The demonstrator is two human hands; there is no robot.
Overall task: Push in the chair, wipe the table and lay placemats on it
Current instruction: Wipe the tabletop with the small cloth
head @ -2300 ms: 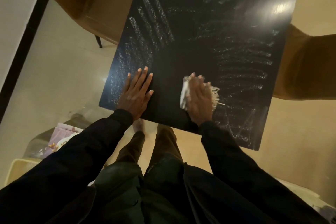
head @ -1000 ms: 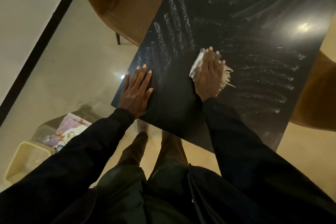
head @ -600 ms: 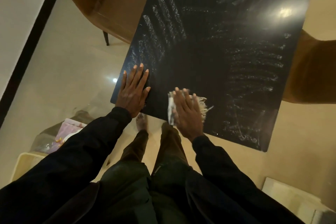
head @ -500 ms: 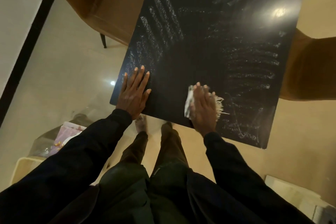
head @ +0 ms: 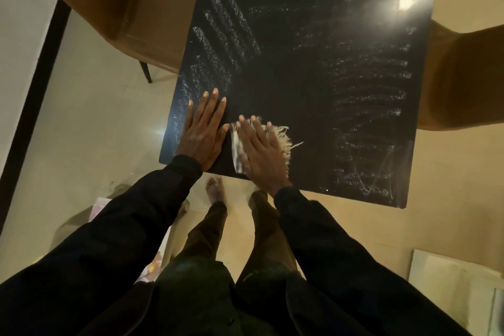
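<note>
Head view, looking straight down. Black table (head: 313, 68) is filling the upper middle. Its far end is running out of frame at 12 o'clock, so only the near end is showing. Pale streaks (head: 226, 24) are lying across the top, thickest toward 10 and 3 o'clock. Lamp glare (head: 405, 3) is washing out the surface at 1 o'clock.

Left hand (head: 203, 133) is lying flat on the table's near corner at 7 o'clock, fingers straight and slightly spread, gripping nothing. Right hand (head: 259, 150) is pressing down just beside it, at its 3 o'clock, with fingers straight on a white cloth (head: 236, 150). The palm is covering most of the cloth. Only a folded edge by the thumb and a frayed fringe (head: 283, 135) at the hand's 2 o'clock are showing. This hand is slightly blurred. The cloth is sitting at the table's near edge.

Brown chair (head: 122, 8) is standing at 10 o'clock against the table's side, its top cut off, with one dark leg (head: 146, 71) showing. Second chair (head: 463, 76) at 3 o'clock is blurred and cut by the frame; whether it is touching the table or passing under it, cannot tell.

Black sleeves (head: 109, 240) and trousers are blocking the bottom. One bare foot (head: 215, 189) is showing at 6 o'clock on the floor. A pinkish item (head: 101, 204) at 8 o'clock is mostly hidden behind the left sleeve and is unidentifiable. A pale flat object (head: 450, 281) at 4 o'clock is running out of frame.
</note>
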